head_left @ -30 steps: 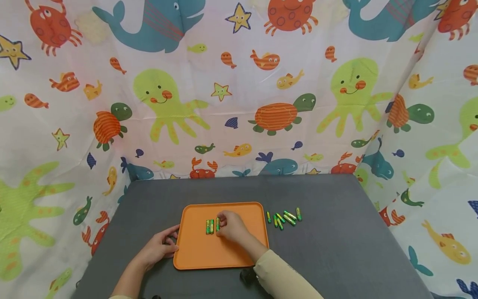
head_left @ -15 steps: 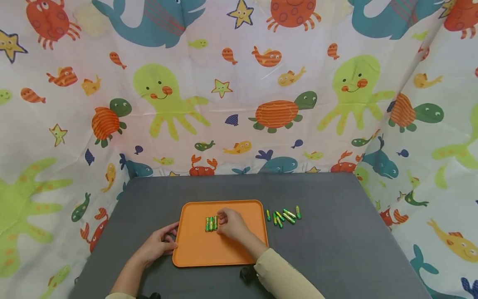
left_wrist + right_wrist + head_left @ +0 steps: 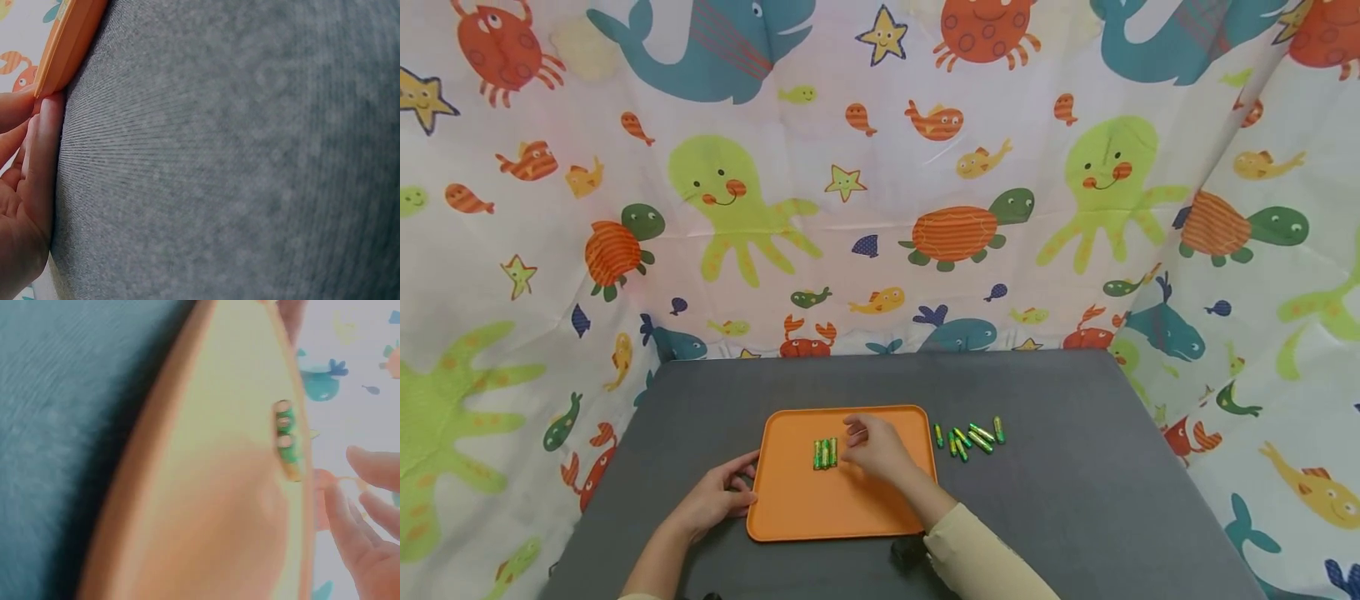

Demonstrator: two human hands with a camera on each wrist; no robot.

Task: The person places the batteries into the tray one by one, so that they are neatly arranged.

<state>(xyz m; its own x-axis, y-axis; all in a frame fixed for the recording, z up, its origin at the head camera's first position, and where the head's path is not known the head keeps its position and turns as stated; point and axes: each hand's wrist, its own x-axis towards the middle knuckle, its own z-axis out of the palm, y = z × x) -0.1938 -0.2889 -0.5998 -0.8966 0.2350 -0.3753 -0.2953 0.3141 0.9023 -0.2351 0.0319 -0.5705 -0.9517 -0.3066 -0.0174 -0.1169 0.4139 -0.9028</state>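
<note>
An orange tray (image 3: pixel 827 508) lies on the dark table. Three green-and-yellow batteries (image 3: pixel 824 453) stand side by side in a row on it, left of the middle; in the right wrist view the batteries (image 3: pixel 285 434) show end-on and blurred. My left hand (image 3: pixel 711 498) holds the tray's left edge, thumb and fingers at the rim, as the left hand (image 3: pixel 28 169) shows up close. Just right of the row, over the tray, my right hand (image 3: pixel 880 450) has its fingers apart, with no battery seen between them. The right hand (image 3: pixel 362 531) also looks unoccupied close up.
Several loose batteries (image 3: pixel 981 437) lie at differing angles on the table (image 3: pixel 1060 500), just right of the tray. A curtain (image 3: pixel 880 217) printed with sea animals hangs behind the table and along its sides. A dark object (image 3: pixel 907 552) shows beneath the right wrist.
The right hand slid the third battery left against the other two, then let go of it and moved slightly right with its fingers spreading. The left hand stays at the tray's edge.
</note>
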